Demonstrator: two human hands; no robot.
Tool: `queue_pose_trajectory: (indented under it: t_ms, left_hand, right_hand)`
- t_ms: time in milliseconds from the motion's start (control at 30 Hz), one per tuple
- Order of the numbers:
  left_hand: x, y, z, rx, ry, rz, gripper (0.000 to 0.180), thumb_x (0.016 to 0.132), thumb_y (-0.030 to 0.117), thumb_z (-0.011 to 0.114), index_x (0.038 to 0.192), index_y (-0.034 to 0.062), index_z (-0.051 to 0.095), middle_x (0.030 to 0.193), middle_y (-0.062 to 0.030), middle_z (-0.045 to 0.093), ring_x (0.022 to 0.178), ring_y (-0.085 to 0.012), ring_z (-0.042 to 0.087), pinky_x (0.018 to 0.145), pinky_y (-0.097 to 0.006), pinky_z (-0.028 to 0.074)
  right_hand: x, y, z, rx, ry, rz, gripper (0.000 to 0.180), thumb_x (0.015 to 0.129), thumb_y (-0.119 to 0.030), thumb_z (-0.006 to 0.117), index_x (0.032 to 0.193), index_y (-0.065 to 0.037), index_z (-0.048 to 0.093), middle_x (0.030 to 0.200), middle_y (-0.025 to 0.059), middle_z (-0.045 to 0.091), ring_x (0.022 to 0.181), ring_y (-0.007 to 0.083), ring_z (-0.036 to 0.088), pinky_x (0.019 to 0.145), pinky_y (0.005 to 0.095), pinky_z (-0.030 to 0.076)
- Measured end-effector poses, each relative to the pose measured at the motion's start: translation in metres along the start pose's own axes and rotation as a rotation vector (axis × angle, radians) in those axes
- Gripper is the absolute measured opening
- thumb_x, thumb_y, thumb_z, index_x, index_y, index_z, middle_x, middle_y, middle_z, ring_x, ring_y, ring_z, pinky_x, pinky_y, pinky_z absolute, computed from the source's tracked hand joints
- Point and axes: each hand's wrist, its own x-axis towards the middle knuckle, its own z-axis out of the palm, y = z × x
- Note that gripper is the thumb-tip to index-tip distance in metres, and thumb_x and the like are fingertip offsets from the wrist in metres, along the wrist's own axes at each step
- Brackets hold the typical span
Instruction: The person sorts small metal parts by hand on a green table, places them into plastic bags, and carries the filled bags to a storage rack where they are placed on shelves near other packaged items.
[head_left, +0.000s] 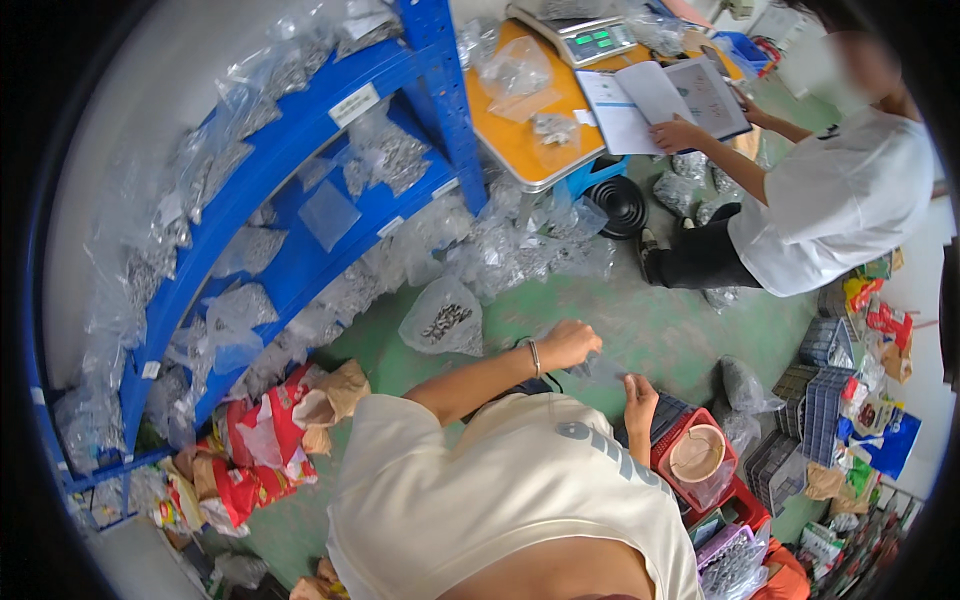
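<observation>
My left hand (568, 343), a bracelet on its wrist, pinches one end of a small clear plastic bag (603, 370) held low over the green floor. At the bag's other end my right hand (638, 402) grips it. What is in the bag is too small to tell. Just left of my left hand a larger clear bag of dark metal parts (441, 320) lies on the floor.
A blue shelf rack (300, 130) packed with clear bags of metal parts fills the left. Another person in a white shirt (835, 200) crouches at an orange table (520, 140) with an open booklet (660, 100) and a scale (585, 38). A red basket (672, 450) and grey crates (815, 400) sit to the right.
</observation>
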Motion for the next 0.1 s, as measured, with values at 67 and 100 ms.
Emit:
queue_pose_trajectory:
  t_ms: [67, 100]
  left_hand:
    - [0.021, -0.012, -0.015, -0.013, 0.044, 0.014, 0.012, 0.064, 0.006, 0.056, 0.07, 0.0101, 0.065, 0.066, -0.0134, 0.061, 0.061, -0.0292, 0.059, 0.056, -0.038, 0.047]
    - [0.033, -0.01, -0.016, -0.008, 0.039, 0.044, 0.012, 0.064, 0.006, 0.056, 0.07, 0.0101, 0.065, 0.066, -0.0134, 0.061, 0.061, -0.0292, 0.059, 0.056, -0.038, 0.047]
  right_hand:
    - [0.001, 0.007, -0.006, 0.072, 0.103, -0.003, 0.02, 0.083, -0.015, 0.055, 0.095, 0.001, 0.058, 0.08, 0.0135, 0.063, 0.073, 0.0173, 0.058, 0.069, 0.028, 0.044]
    - [-0.002, 0.019, -0.007, 0.132, 0.144, 0.02, 0.023, 0.083, -0.015, 0.056, 0.101, -0.001, 0.057, 0.082, 0.0124, 0.064, 0.074, 0.0191, 0.059, 0.071, 0.0287, 0.044]
